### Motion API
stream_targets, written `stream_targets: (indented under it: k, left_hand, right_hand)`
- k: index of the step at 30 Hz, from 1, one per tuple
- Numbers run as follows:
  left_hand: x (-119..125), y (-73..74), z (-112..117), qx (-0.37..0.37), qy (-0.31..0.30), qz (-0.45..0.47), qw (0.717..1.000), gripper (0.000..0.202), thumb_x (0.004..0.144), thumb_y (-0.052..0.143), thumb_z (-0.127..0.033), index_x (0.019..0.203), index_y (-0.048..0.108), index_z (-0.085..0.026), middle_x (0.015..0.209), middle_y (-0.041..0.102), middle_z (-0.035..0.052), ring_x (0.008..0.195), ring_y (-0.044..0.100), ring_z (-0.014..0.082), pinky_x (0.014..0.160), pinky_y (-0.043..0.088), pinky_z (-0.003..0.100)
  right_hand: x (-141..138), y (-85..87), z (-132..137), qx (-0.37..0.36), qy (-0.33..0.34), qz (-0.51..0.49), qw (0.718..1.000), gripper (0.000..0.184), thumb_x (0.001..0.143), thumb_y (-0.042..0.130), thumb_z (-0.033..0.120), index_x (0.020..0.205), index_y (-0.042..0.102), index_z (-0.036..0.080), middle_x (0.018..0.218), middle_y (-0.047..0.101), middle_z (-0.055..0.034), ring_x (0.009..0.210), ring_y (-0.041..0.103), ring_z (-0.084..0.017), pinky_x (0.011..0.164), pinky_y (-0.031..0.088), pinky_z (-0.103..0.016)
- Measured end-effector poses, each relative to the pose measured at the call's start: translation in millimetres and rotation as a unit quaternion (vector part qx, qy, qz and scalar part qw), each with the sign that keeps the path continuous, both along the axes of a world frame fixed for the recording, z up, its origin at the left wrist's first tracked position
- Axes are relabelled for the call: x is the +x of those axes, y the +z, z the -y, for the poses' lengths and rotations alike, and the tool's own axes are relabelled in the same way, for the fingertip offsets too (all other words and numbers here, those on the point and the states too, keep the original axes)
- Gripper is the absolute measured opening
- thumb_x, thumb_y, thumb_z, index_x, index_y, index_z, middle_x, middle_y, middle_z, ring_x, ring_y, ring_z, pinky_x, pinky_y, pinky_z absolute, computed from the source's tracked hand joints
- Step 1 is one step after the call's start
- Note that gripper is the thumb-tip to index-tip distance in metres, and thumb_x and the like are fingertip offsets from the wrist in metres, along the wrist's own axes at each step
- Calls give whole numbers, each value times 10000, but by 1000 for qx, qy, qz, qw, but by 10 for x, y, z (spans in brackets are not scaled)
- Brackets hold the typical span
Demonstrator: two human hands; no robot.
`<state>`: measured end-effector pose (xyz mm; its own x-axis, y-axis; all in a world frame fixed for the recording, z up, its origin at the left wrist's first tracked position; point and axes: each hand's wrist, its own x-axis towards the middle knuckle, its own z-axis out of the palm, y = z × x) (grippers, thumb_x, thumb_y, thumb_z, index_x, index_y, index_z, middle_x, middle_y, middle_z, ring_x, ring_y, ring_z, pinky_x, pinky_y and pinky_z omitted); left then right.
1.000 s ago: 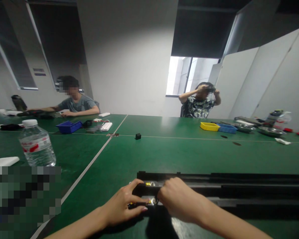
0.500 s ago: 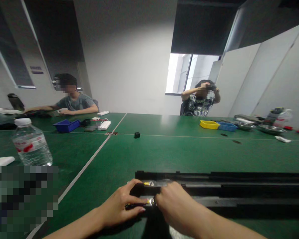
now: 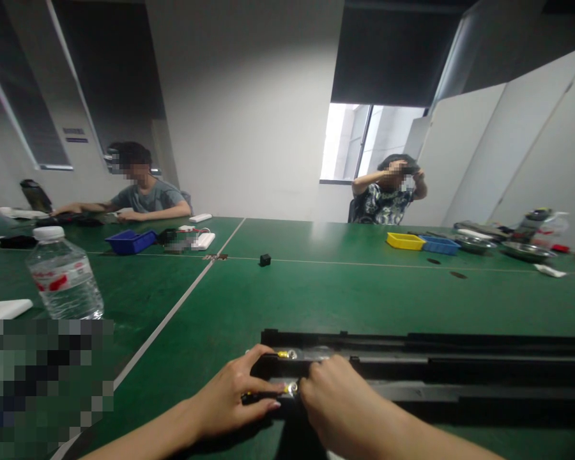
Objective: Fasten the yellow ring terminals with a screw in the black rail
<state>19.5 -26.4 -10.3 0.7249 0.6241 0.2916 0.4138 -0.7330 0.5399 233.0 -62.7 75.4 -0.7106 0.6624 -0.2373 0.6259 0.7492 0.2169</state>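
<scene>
A long black rail (image 3: 460,370) lies across the near edge of the green table (image 3: 345,294). My left hand (image 3: 234,397) grips the rail's left end, fingers curled around it by two yellow ring terminals (image 3: 283,353) with shiny metal eyes. My right hand (image 3: 338,399) is closed just right of the lower terminal (image 3: 293,387), its fingertips pinched at that spot; what they pinch is hidden. The two hands nearly touch.
A water bottle (image 3: 63,275) and a white block (image 3: 4,309) stand at the left. A small black cube (image 3: 265,259) sits mid-table. Blue bin (image 3: 130,241), yellow bin (image 3: 404,241), metal bowls (image 3: 527,251) lie farther back. Two people sit at the far side.
My right hand has slid slightly left toward the lower terminal. The left hand has stayed on the rail's end. The view has shifted a little.
</scene>
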Motion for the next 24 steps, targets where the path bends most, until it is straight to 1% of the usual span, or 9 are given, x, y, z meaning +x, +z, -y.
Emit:
stream_targets:
  k: [7,10,12,15,21,24]
  left_hand:
    - [15,15,-3,-3,3,0,1000,267,879,664,-234,1126,731,-309,1316,500,71,1150,554,260,995,458,369]
    - [14,19,-5,-5,3,-4,1000,271,879,664,-221,1128,732,-301,1321,497,75,1154,555,259,998,454,364]
    - [10,16,-3,-7,5,-6,1000,276,876,665,-214,1132,732,-296,1328,492,79,1159,554,263,999,452,362]
    - [9,14,4,-6,7,-8,1000,283,876,669,-225,1143,728,-299,1333,489,83,1167,551,273,1003,447,367]
    - [22,36,5,0,3,0,1000,279,880,665,-233,1142,727,-307,1316,505,77,1162,556,265,1001,450,362]
    - [21,25,-3,-1,1,1,1000,276,887,659,-241,1147,723,-308,1324,501,75,1171,548,262,1009,445,362]
  right_hand:
    - [-11,43,-8,-9,-5,16,1000,137,827,605,159,787,735,139,740,711,-115,711,676,-255,463,304,-320]
    - [-48,-6,-7,-8,-9,17,1000,129,835,613,172,826,738,137,770,718,-125,718,684,-264,474,336,-316]
    - [-77,-61,3,-18,-18,19,999,124,816,654,189,879,736,121,805,724,-146,721,690,-261,484,361,-306]
    - [-92,-106,26,-8,-14,22,1000,124,819,657,175,898,733,117,831,725,-155,745,688,-268,491,383,-306]
    - [-41,-26,27,1,-3,6,1000,118,823,624,159,869,728,127,811,723,-137,750,685,-275,524,416,-320]
    - [-45,-45,11,-5,-2,3,1000,106,810,637,159,850,725,115,801,721,-145,713,682,-264,506,408,-312]
